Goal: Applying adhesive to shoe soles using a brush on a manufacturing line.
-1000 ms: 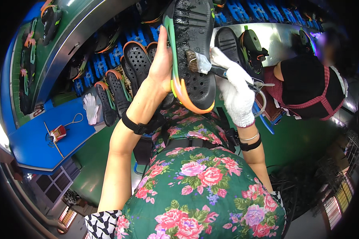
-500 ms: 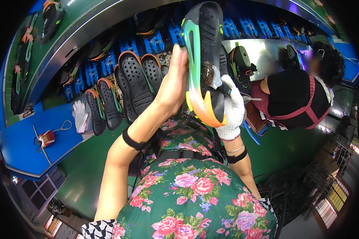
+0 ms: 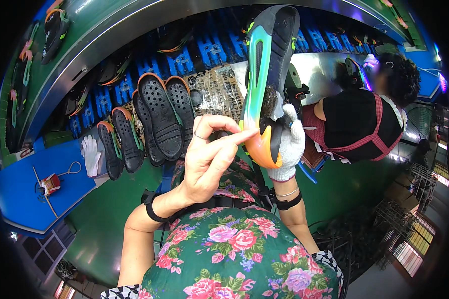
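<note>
My right hand [image 3: 290, 149], in a white knit glove, grips the orange end of a long shoe sole [image 3: 258, 74] and stands it up. The sole is black inside, with a side wall fading from green through white to orange. A small brush [image 3: 270, 103] with dark bristles and a whitish band is in the same hand, against the sole's inside. My bare left hand [image 3: 209, 162] holds nothing. Its index finger reaches out to the sole's orange and white edge, while the other fingers are partly bent.
Several black soles with orange rims [image 3: 159, 114] stand to the left, by brown patterned cardboard [image 3: 217, 92]. Behind runs a line with blue racks [image 3: 179, 62]. A white glove [image 3: 91, 154] and a blue table [image 3: 22, 187] are at left. A co-worker [image 3: 356, 124] is at the right.
My left hand has dropped from flat against the sole's side to its lower edge, with the index finger pointing. The sole has shifted slightly right in view, still in my right hand.
</note>
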A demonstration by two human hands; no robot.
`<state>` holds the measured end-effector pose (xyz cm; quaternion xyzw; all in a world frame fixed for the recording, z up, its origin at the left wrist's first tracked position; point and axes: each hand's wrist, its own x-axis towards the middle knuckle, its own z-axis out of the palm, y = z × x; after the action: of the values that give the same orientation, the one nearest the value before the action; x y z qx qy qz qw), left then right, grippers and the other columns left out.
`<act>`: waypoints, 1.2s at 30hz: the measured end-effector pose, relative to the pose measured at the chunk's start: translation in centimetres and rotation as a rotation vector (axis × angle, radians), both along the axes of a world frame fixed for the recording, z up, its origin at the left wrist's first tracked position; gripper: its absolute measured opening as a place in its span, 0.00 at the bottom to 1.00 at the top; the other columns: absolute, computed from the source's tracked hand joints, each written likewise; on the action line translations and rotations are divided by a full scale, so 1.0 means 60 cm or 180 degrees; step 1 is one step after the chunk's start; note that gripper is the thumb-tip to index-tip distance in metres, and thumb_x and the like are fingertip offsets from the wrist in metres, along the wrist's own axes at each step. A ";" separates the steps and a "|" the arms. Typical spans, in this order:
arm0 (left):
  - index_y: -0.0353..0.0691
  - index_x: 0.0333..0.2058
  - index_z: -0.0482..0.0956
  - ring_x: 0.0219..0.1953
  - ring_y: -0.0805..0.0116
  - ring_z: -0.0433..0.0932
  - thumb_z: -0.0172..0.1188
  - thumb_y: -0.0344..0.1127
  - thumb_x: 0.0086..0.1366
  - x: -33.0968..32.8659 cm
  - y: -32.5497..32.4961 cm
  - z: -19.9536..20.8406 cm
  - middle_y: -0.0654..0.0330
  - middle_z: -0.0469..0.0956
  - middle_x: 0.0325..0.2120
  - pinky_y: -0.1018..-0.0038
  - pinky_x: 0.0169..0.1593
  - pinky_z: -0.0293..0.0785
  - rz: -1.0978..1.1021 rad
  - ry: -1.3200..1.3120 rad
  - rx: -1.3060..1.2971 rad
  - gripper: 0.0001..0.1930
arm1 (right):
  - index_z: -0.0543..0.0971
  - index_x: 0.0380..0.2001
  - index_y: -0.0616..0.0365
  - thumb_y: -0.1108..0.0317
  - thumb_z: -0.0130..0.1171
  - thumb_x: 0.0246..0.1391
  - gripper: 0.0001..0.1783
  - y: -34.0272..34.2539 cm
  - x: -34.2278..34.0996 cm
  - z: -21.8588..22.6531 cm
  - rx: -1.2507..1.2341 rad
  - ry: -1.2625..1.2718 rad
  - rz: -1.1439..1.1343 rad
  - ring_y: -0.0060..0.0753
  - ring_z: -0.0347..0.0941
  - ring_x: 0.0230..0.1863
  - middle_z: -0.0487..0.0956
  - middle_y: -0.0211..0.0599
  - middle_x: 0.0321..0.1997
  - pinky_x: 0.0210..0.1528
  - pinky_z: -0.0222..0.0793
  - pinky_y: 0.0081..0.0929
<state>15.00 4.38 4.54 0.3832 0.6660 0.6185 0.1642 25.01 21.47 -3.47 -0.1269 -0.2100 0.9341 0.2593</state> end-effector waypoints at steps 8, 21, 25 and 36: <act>0.31 0.52 0.82 0.47 0.67 0.66 0.47 0.39 0.73 0.002 0.006 0.007 0.57 0.68 0.44 0.71 0.55 0.62 -0.0081 0.0244 -0.0203 0.21 | 0.76 0.55 0.55 0.56 0.48 0.66 0.21 0.000 0.007 -0.016 0.0210 -0.0191 -0.0174 0.50 0.68 0.66 0.74 0.46 0.65 0.70 0.59 0.52; 0.35 0.61 0.73 0.60 0.65 0.67 0.44 0.49 0.76 -0.309 0.090 0.079 0.55 0.73 0.60 0.75 0.65 0.57 0.1258 0.1620 -0.0067 0.26 | 0.76 0.53 0.71 0.60 0.52 0.58 0.27 -0.003 0.019 -0.018 0.0593 -0.0395 -0.0437 0.44 0.70 0.63 0.77 0.51 0.59 0.71 0.56 0.40; 0.48 0.65 0.71 0.69 0.41 0.58 0.44 0.68 0.68 -0.631 -0.021 0.016 0.49 0.65 0.66 0.41 0.68 0.47 0.2516 0.3625 -0.3325 0.37 | 0.78 0.50 0.74 0.61 0.54 0.56 0.26 -0.011 -0.007 0.023 0.1080 -0.0420 -0.0342 0.44 0.72 0.62 0.78 0.53 0.57 0.70 0.58 0.40; 0.41 0.51 0.84 0.61 0.53 0.69 0.60 0.54 0.68 -0.364 -0.063 0.119 0.51 0.74 0.55 0.54 0.65 0.59 0.1342 0.2988 -0.2215 0.24 | 0.78 0.53 0.70 0.70 0.49 0.62 0.20 -0.007 -0.026 0.047 0.1208 0.0153 -0.0307 0.44 0.72 0.62 0.79 0.50 0.58 0.67 0.63 0.40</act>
<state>-6.83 0.58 11.65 0.3986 0.8911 0.1498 -0.1566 23.46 21.06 -0.63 -0.0634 -0.3698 0.8670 0.3280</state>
